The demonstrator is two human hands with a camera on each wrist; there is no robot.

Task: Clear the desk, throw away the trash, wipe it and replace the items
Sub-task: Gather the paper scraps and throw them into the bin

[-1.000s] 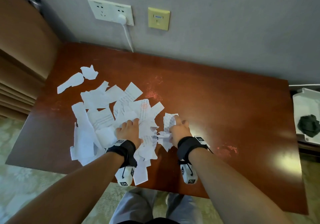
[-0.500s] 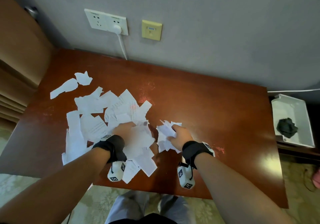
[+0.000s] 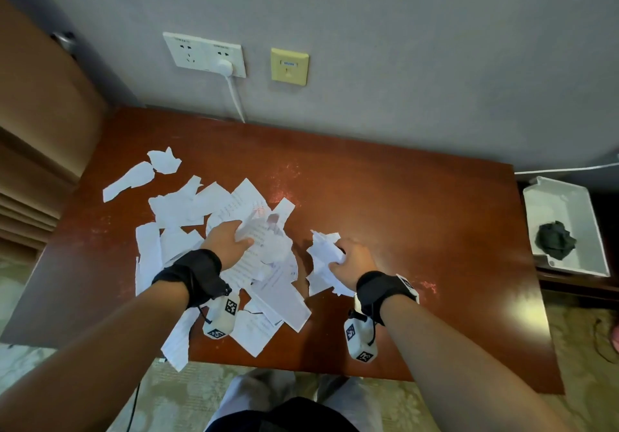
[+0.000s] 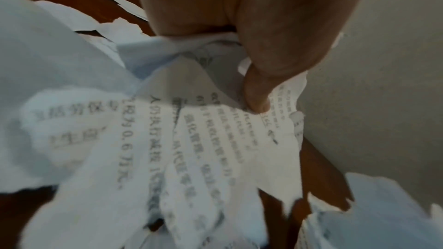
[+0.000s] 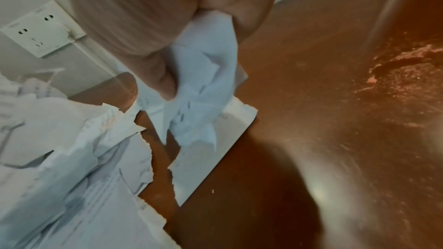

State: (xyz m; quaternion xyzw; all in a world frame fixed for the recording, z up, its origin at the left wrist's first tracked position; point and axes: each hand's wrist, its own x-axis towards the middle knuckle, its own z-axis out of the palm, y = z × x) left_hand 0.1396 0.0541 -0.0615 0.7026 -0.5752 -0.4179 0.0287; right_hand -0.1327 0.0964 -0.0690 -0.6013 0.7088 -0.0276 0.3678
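Paper scraps [image 3: 181, 204] are gathered, presumably for binning: wad [image 3: 323, 257] clenched in right hand [image 3: 353, 262], more pinched by left hand [image 3: 229, 244].

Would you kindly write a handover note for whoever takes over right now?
Left hand grips printed scraps atop the paper pile. Right hand holds a crumpled wad. The pile covers the left half of the desk; two loose scraps lie far left. Dark cloth sits in the white tray alongside. Done: some scraps gathered. Left: collect the rest, bin them (no bin visible), wipe the reddish smears, replace items.
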